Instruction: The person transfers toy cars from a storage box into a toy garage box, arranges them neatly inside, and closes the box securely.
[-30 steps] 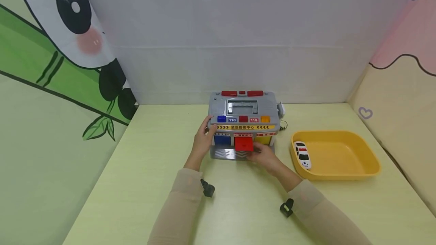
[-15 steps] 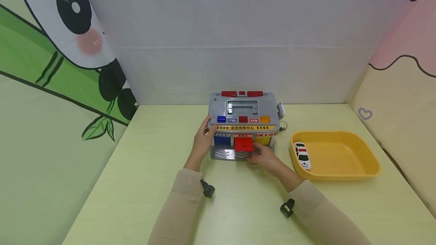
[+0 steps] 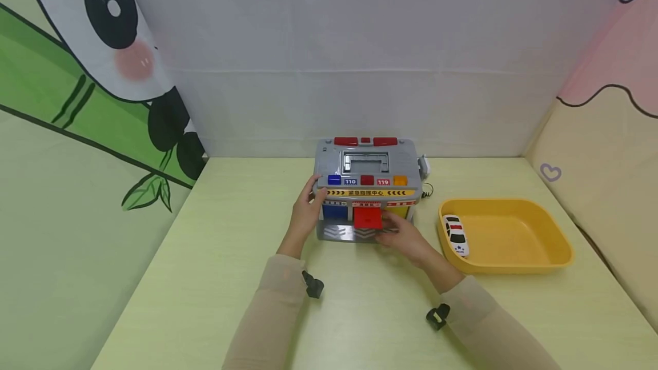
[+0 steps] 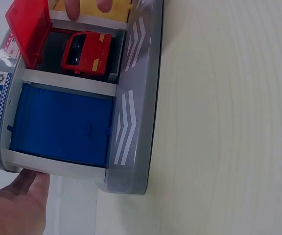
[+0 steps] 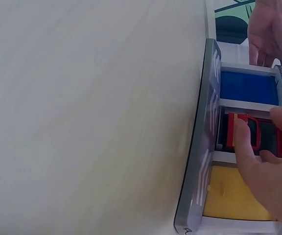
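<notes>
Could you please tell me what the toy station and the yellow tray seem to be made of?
The toy station: probably hard plastic, fairly glossy, as its ramp catches a bright highlight.
The yellow tray: likely moulded plastic, smooth and satiny, judging by its rounded corners and soft sheen.

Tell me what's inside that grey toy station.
A red toy vehicle sits in the middle compartment, whose red door is raised. Whatever lies behind the closed blue door and yellow door is covered, so I can't see it.
</notes>
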Demonstrator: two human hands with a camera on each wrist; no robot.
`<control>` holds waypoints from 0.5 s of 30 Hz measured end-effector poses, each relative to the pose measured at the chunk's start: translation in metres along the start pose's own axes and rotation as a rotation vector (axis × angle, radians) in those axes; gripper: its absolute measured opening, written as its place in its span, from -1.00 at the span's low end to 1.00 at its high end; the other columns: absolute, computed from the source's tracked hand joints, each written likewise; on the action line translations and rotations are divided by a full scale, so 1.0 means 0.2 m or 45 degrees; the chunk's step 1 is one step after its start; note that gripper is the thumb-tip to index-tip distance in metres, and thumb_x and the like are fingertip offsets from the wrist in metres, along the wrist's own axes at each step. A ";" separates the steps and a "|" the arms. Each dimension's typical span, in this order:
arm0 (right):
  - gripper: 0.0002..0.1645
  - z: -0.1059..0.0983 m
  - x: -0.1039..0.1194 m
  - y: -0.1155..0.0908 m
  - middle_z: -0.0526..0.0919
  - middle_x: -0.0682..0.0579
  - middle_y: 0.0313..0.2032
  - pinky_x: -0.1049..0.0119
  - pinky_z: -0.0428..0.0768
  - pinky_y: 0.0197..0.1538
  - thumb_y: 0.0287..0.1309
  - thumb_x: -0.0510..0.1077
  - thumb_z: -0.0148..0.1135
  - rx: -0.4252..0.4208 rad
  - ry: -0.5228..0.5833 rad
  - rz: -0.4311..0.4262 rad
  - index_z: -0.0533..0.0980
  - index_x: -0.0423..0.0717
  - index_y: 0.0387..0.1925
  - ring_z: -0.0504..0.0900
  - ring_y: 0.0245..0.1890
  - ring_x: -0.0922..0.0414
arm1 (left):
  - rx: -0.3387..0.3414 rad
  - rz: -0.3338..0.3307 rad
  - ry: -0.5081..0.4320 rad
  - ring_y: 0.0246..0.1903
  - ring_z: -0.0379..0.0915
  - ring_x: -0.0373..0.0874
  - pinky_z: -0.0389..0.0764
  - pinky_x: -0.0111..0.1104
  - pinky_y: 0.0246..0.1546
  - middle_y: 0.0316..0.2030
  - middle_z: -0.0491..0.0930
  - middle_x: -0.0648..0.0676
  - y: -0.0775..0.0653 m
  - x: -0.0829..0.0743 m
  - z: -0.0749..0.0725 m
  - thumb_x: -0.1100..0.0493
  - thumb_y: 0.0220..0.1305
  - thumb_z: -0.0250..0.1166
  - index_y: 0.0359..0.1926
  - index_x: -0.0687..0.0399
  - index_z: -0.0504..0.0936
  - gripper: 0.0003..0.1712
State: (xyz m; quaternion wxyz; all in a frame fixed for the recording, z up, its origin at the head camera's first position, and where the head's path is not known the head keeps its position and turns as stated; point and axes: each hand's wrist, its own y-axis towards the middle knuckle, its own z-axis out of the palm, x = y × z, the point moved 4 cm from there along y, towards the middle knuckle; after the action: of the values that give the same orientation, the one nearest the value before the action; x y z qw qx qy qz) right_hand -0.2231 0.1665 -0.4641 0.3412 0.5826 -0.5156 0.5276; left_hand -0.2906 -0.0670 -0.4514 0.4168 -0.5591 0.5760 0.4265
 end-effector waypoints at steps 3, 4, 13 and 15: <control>-0.29 -0.02 0.01 -0.01 0.48 -0.31 0.12 0.09 0.56 0.04 0.22 -0.34 0.22 -0.036 -0.087 0.010 0.22 -0.32 0.36 0.54 0.02 -0.14 | 0.003 0.003 0.006 0.27 0.26 0.12 0.40 0.09 0.12 0.34 0.32 0.12 0.00 0.00 0.00 -0.16 0.44 0.06 0.39 -0.35 0.29 -0.46; -0.30 -0.02 0.01 -0.01 0.49 -0.29 0.12 0.10 0.56 0.04 0.22 -0.33 0.22 -0.049 -0.105 0.015 0.23 -0.30 0.37 0.54 0.02 -0.14 | 0.005 0.002 0.008 0.27 0.26 0.11 0.39 0.09 0.12 0.34 0.32 0.11 0.00 0.00 0.00 -0.17 0.44 0.06 0.39 -0.35 0.29 -0.46; -0.49 -0.07 0.08 -0.06 0.56 -0.18 0.07 0.09 0.56 0.04 0.25 -0.30 0.23 -0.202 -0.307 -0.075 0.43 -0.20 0.24 0.55 0.01 -0.08 | 0.014 0.000 0.003 0.27 0.25 0.11 0.38 0.10 0.12 0.34 0.31 0.09 0.00 0.01 0.00 -0.21 0.42 0.06 0.39 -0.39 0.28 -0.44; -0.55 -0.08 0.10 -0.07 0.57 -0.17 0.05 0.08 0.54 0.06 0.26 -0.28 0.23 -0.268 -0.350 -0.108 0.48 -0.20 0.18 0.54 0.01 -0.06 | 0.018 0.002 0.006 0.27 0.25 0.11 0.38 0.11 0.12 0.34 0.31 0.10 0.00 0.01 0.00 -0.21 0.42 0.05 0.40 -0.39 0.28 -0.44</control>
State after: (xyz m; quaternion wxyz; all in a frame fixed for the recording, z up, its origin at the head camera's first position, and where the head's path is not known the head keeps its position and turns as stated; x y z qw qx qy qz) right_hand -0.2161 0.1790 -0.4390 0.3485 0.6316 -0.5846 0.3712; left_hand -0.2916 -0.0670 -0.4533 0.4192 -0.5567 0.5802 0.4215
